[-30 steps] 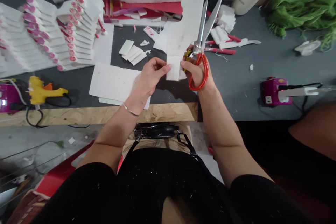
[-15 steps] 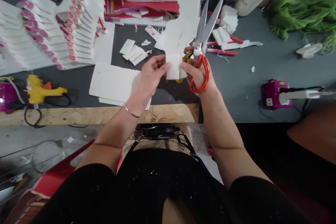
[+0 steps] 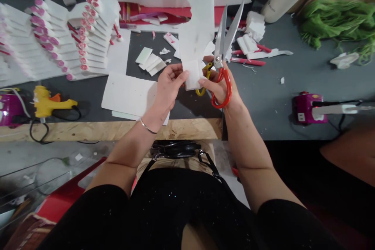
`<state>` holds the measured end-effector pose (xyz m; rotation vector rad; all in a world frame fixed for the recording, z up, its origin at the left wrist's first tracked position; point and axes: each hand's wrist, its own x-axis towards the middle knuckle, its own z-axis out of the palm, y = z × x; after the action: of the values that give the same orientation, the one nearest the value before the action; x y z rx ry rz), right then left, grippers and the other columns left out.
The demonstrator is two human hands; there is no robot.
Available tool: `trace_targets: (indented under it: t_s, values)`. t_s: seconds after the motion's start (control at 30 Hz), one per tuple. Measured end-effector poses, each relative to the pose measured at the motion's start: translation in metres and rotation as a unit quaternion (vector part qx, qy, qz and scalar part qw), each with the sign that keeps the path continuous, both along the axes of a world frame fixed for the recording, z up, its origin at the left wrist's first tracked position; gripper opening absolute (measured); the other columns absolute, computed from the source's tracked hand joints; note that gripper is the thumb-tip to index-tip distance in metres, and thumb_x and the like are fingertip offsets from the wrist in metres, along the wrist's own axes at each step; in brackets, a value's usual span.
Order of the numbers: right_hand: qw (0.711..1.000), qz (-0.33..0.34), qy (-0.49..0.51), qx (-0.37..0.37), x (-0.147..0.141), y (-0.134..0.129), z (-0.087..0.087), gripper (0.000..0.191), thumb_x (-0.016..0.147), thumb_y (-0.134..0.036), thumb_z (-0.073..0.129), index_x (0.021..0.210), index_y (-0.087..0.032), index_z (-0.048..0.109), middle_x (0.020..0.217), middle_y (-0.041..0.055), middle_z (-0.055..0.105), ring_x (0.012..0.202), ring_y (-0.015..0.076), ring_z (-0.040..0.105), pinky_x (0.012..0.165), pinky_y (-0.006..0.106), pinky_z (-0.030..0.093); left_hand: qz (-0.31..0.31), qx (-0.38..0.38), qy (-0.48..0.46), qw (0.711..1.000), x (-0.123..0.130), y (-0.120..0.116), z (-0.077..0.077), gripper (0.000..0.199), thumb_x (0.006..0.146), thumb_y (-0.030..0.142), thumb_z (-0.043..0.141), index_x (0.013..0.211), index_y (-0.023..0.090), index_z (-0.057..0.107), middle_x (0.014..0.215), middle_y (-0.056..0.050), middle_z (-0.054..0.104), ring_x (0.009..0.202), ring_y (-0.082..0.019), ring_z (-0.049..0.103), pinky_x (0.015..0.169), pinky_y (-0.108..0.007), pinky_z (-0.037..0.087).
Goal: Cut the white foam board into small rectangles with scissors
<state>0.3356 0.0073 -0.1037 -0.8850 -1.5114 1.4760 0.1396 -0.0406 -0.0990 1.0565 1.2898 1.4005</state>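
Note:
A white sheet [image 3: 200,23] with a notched left edge stands up between my hands. A smaller white rectangular piece [image 3: 192,73] lies against its lower end. My left hand [image 3: 168,88] pinches the left side of both, thumb in front and fingers behind. From the right, the thumb of my right hand [image 3: 218,88] presses on the lower edge of the small piece. Red-handled scissors [image 3: 218,59] hang on that same hand, blades apart and pointing away from me. A yellow loop [image 3: 200,92] shows behind the sheet, mostly hidden.
White sheets [image 3: 129,91] and small white pieces [image 3: 150,62] lie to the left. Beyond are rows of white sticks with pink tips [image 3: 88,47] and a yellow glue gun [image 3: 52,103]. On the right sit red-handled knives [image 3: 249,61], green strands [image 3: 336,23] and a purple power block [image 3: 309,108].
The sheet and scissors have shifted slightly left in view. The small piece is now tilted a little against the sheet. Both hands keep their hold.

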Motion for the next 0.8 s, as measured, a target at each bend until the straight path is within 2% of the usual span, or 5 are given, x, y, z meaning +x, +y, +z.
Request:
trace_targets:
  t_s: [0.1, 0.23, 0.47, 0.6, 0.8]
  values:
    - [1.000, -0.002, -0.012, 0.009, 0.001, 0.002, -0.005, 0.078, 0.079, -0.062, 0.092, 0.144, -0.037, 0.057, 0.115, 0.0039, 0.074, 0.117, 0.0315, 0.076, 0.100, 0.056, 0.069, -0.012, 0.000, -0.010, 1.000, 0.001, 0.000, 0.001, 0.046, 0.093, 0.065, 0.080, 0.116, 0.027, 0.068, 0.110, -0.007, 0.080, 0.107, -0.024, 0.077, 0.089, -0.039, 0.065]
    - [1.000, -0.017, -0.012, 0.015, -0.003, 0.002, -0.005, 0.073, 0.079, -0.063, 0.090, 0.139, -0.038, 0.057, 0.113, 0.0031, 0.073, 0.114, 0.0304, 0.076, 0.096, 0.054, 0.069, -0.053, -0.011, -0.030, 0.998, 0.002, -0.001, 0.006, 0.048, 0.093, 0.068, 0.078, 0.116, 0.025, 0.070, 0.111, -0.008, 0.080, 0.111, -0.027, 0.078, 0.093, -0.043, 0.065]
    - [0.997, -0.054, 0.053, -0.029, -0.007, -0.007, 0.019, 0.059, 0.077, -0.057, 0.095, 0.123, -0.039, 0.064, 0.100, -0.0014, 0.072, 0.098, 0.0239, 0.076, 0.094, 0.046, 0.069, -0.084, -0.023, -0.059, 0.994, 0.002, -0.001, 0.009, 0.048, 0.086, 0.063, 0.087, 0.110, 0.024, 0.076, 0.109, -0.009, 0.083, 0.109, -0.027, 0.078, 0.089, -0.040, 0.065]
    - [0.997, -0.027, 0.064, -0.044, -0.006, -0.007, 0.022, 0.067, 0.072, -0.066, 0.095, 0.125, -0.038, 0.063, 0.095, -0.0012, 0.072, 0.097, 0.0259, 0.077, 0.089, 0.047, 0.069, -0.089, -0.025, -0.075, 0.993, 0.000, 0.000, 0.008, 0.045, 0.087, 0.059, 0.088, 0.112, 0.023, 0.076, 0.105, -0.009, 0.082, 0.106, -0.027, 0.079, 0.089, -0.041, 0.066]
    - [0.994, -0.037, 0.066, -0.073, -0.007, -0.006, 0.025, 0.072, 0.066, -0.069, 0.096, 0.122, -0.037, 0.063, 0.096, -0.0006, 0.075, 0.099, 0.0270, 0.076, 0.086, 0.046, 0.068, -0.090, -0.022, -0.086, 0.992, -0.002, 0.001, 0.008, 0.043, 0.087, 0.058, 0.088, 0.113, 0.025, 0.078, 0.108, -0.007, 0.083, 0.106, -0.025, 0.079, 0.087, -0.038, 0.066]
